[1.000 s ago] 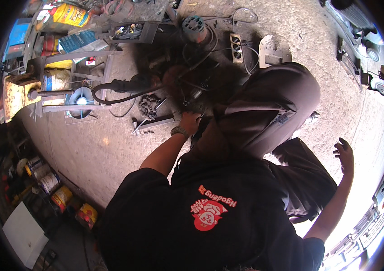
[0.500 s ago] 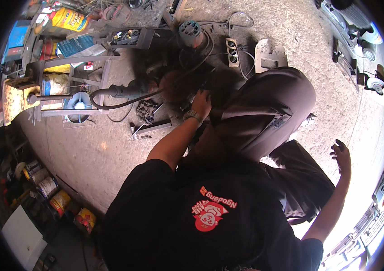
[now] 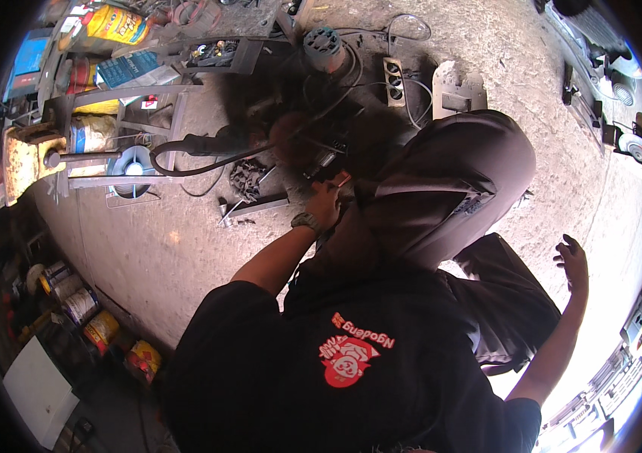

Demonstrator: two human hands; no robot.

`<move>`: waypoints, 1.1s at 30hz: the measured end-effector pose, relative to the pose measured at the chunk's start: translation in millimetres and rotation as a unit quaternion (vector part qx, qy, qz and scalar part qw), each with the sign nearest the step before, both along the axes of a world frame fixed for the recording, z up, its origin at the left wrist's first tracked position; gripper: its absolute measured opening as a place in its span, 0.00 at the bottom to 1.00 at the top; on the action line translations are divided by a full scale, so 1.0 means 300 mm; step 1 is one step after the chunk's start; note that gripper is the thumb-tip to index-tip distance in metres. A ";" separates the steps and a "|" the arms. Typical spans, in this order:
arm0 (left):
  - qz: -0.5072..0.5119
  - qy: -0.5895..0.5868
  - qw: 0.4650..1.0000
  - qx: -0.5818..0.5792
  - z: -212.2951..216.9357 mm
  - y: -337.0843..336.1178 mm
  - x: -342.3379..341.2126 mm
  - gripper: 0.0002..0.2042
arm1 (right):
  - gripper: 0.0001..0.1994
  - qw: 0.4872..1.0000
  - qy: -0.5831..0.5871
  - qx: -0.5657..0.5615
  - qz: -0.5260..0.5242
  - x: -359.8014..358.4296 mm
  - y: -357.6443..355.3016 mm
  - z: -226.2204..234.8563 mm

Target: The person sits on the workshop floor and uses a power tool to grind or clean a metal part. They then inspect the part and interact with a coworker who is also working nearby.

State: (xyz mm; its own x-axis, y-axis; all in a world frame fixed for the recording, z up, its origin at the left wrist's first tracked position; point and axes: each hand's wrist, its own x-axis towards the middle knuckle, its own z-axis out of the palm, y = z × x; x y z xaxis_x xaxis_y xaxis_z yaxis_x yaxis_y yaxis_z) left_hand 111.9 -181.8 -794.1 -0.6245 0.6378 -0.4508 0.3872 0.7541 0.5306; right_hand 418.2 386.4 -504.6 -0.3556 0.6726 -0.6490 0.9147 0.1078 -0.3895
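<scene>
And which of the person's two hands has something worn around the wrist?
The left hand: a band goes around its wrist, while the right hand has a bare wrist.

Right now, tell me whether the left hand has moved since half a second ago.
Yes: the left hand has drawn back toward the body, farther from the three-socket power strip on the floor.

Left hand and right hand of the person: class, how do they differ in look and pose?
The left hand has a greyish wristband at its wrist; the right hand shows none. The left hand is beside the dark trouser leg, whereas the right hand is out to the side, against pale floor. The right hand is open, fingers loosely bent; the left hand's grip is unclear. Both are ungloved.
</scene>
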 end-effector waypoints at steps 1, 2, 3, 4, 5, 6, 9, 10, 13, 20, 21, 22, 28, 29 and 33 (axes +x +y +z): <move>-0.005 0.011 1.000 0.000 -0.047 -0.016 0.011 0.16 | 0.30 1.000 -0.004 -0.001 -0.001 -0.005 -0.006 0.009; -0.011 0.021 1.000 0.000 -0.095 -0.027 0.014 0.15 | 0.30 1.000 -0.005 0.002 -0.001 -0.012 -0.014 0.016; -0.015 0.031 0.999 0.001 -0.150 -0.037 0.020 0.14 | 0.29 1.000 -0.006 0.005 0.000 -0.023 -0.020 0.021; -0.047 0.059 0.997 0.003 -0.202 -0.047 0.019 0.14 | 0.29 1.000 -0.007 0.007 0.002 -0.032 -0.023 0.026; -0.080 0.088 0.993 0.004 -0.249 -0.055 0.011 0.14 | 0.29 1.000 -0.005 0.008 0.004 -0.033 -0.022 0.027; -0.111 0.116 0.987 0.006 -0.278 -0.058 0.001 0.15 | 0.29 1.000 -0.002 0.008 0.007 -0.033 -0.016 0.024; -0.169 0.108 0.974 -0.102 -0.178 0.040 -0.069 0.17 | 0.29 1.000 -0.009 0.003 -0.007 0.001 -0.020 0.005; -0.149 0.094 0.979 -0.105 -0.168 0.054 -0.080 0.16 | 0.30 1.000 -0.013 0.001 -0.011 -0.004 -0.020 0.009; -0.093 0.051 0.988 -0.116 -0.146 0.080 -0.097 0.16 | 0.30 1.000 -0.021 0.006 -0.007 -0.036 -0.045 0.026; -0.043 -0.006 0.989 -0.145 -0.148 0.099 -0.111 0.15 | 0.31 1.000 -0.027 -0.003 -0.003 -0.056 -0.040 0.024; -0.040 -0.019 0.989 -0.143 -0.147 0.099 -0.112 0.16 | 0.31 1.000 -0.027 -0.004 -0.004 -0.051 -0.038 0.020; -0.029 -0.026 0.989 -0.140 -0.147 0.104 -0.113 0.15 | 0.31 1.000 -0.028 -0.005 -0.005 -0.046 -0.036 0.016; 0.042 -0.077 0.990 -0.106 -0.253 0.032 -0.101 0.16 | 0.28 1.000 -0.027 0.002 -0.008 -0.036 -0.030 0.003; 0.066 -0.074 0.988 -0.115 -0.264 0.010 -0.092 0.16 | 0.29 1.000 -0.030 0.001 -0.004 -0.042 -0.027 0.004; 0.081 -0.086 0.980 -0.163 -0.200 -0.033 -0.095 0.15 | 0.29 0.999 -0.038 -0.002 0.003 -0.055 -0.030 0.000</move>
State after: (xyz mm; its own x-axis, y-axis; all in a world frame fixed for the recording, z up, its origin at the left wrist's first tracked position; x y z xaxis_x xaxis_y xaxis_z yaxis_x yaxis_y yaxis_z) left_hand 83.4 -191.8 -854.1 -0.6020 0.3416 -0.7218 0.1748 0.9383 0.2983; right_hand 401.6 377.4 -504.6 -0.3092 0.6674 -0.6774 0.9411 0.1126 -0.3187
